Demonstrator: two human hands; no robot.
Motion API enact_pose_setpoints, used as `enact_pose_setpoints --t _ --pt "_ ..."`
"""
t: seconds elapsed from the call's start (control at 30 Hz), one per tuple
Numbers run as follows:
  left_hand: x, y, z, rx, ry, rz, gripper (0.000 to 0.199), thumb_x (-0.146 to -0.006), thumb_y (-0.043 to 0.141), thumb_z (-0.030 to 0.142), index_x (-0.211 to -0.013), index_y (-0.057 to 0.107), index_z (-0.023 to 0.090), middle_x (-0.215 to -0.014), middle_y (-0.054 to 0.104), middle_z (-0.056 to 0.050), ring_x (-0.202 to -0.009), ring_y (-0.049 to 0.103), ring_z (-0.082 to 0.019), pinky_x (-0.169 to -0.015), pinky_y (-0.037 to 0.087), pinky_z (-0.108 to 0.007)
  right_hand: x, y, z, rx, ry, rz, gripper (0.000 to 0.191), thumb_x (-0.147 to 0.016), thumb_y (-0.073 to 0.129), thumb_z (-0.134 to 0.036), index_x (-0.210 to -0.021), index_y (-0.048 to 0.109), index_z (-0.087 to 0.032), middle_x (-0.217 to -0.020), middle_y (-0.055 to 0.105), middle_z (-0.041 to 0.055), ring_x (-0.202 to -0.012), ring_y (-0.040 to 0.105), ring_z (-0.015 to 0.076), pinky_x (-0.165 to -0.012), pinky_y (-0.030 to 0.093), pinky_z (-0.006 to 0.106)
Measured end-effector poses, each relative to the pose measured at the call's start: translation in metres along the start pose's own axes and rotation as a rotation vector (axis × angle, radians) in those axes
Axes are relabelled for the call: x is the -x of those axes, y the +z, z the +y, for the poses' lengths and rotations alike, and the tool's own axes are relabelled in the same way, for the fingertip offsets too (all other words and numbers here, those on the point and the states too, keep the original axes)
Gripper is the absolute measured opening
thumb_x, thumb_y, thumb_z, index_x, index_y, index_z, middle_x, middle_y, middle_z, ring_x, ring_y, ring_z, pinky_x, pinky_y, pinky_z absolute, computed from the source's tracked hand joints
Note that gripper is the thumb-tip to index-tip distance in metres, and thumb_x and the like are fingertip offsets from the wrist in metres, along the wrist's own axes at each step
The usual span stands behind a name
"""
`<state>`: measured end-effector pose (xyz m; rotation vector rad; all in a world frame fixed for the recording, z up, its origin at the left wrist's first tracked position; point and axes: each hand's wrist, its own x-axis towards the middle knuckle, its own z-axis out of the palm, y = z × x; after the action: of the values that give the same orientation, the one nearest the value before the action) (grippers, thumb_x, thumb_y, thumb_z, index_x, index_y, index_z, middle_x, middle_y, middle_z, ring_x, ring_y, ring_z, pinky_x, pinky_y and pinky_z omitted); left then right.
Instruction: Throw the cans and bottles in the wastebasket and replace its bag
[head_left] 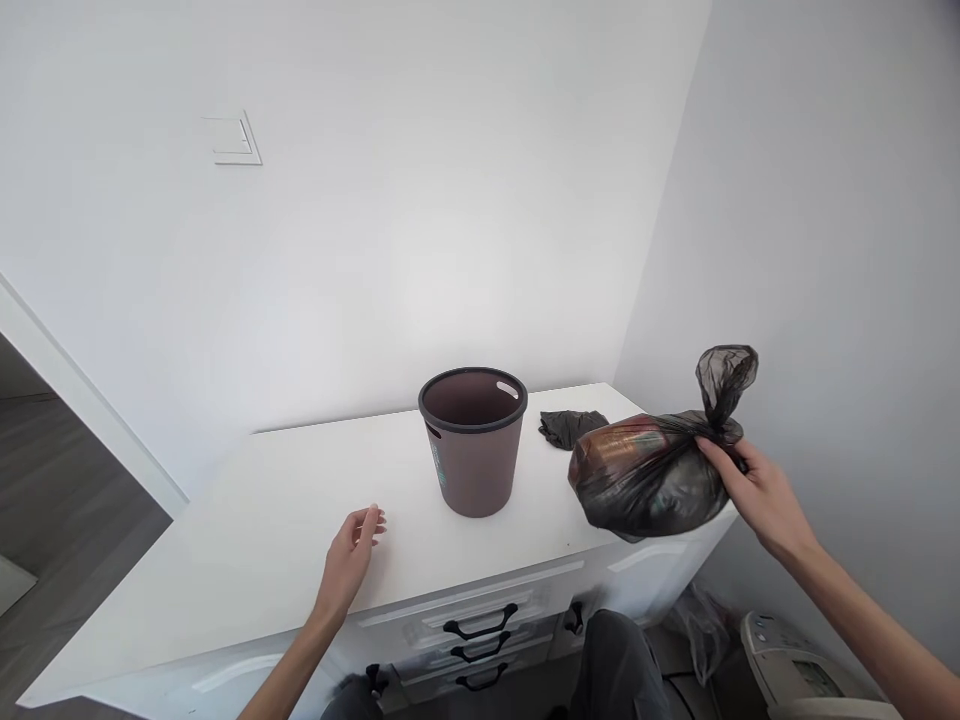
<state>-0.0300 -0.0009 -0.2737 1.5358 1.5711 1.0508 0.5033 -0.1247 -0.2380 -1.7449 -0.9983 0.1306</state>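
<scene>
My right hand (750, 490) grips a knotted black garbage bag (652, 480) just below its tied top. Through the thin plastic, some reddish-brown and pale contents show. The bag hangs over the right front part of the white cabinet top (300, 500). A brown trash can (480, 465) with a dark rim and handle cutouts stands upright near the middle; no liner shows over its rim. To its left, apart from it, my left hand (354, 550) hovers over the cabinet top, holding nothing, its fingers loosely bent and slightly apart.
A crumpled black plastic bag (570, 427) lies behind the held bag, right of the can. Drawers with black handles (480, 622) face my knees. Lower right are a clear plastic bag (701, 630) and a beige appliance (799, 670). White walls close off the back and right.
</scene>
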Motion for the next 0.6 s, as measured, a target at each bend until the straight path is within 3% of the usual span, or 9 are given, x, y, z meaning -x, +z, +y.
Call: enact_pose_setpoints --t 0.1,0.27,0.47,0.6 --pt "-0.010 0.001 -0.026 -0.117 0.018 0.024 0.059 -0.087 0.047 0.075 -0.103 0.066 0.021 -0.106 0.075 -0.011 -0.101 0.070 -0.030 -0.096 0.053 -0.048 -0.024 0.023 0.044 -0.055 0.033 0.044 0.055 -0.085 0.056 -0.067 -0.109 0.072 -0.020 -0.111 0.076 0.0099 -0.105 0.066 0.0319 -0.094 0.052 0.044" --pt "-0.012 0.004 -0.033 -0.169 0.056 0.043 0.050 -0.090 0.048 0.068 -0.099 0.065 0.022 -0.099 0.076 -0.008 -0.092 0.071 -0.028 -0.091 0.053 -0.043 -0.050 0.051 0.097 -0.179 0.132 0.071 0.057 -0.082 0.059 -0.067 -0.109 0.072 -0.019 -0.109 0.074 0.0111 -0.105 0.066 0.0309 -0.092 0.053 0.042" --pt "-0.009 0.008 -0.030 -0.220 0.095 0.043 0.045 -0.091 0.049 0.064 -0.095 0.066 0.023 -0.095 0.076 -0.007 -0.085 0.070 -0.026 -0.085 0.054 -0.039 -0.067 0.057 0.132 -0.314 0.339 -0.102 0.044 -0.077 0.068 -0.061 -0.095 0.074 -0.022 -0.089 0.075 0.0122 -0.081 0.070 0.0311 -0.074 0.059 0.047" --pt "-0.008 0.009 -0.030 -0.239 0.099 0.041 0.044 -0.091 0.049 0.063 -0.095 0.067 0.023 -0.094 0.076 -0.006 -0.084 0.070 -0.025 -0.082 0.054 -0.038 -0.074 0.051 0.143 -0.257 0.351 -0.147 0.036 -0.076 0.067 -0.059 -0.087 0.074 -0.024 -0.077 0.072 0.0132 -0.072 0.069 0.0319 -0.067 0.057 0.048"
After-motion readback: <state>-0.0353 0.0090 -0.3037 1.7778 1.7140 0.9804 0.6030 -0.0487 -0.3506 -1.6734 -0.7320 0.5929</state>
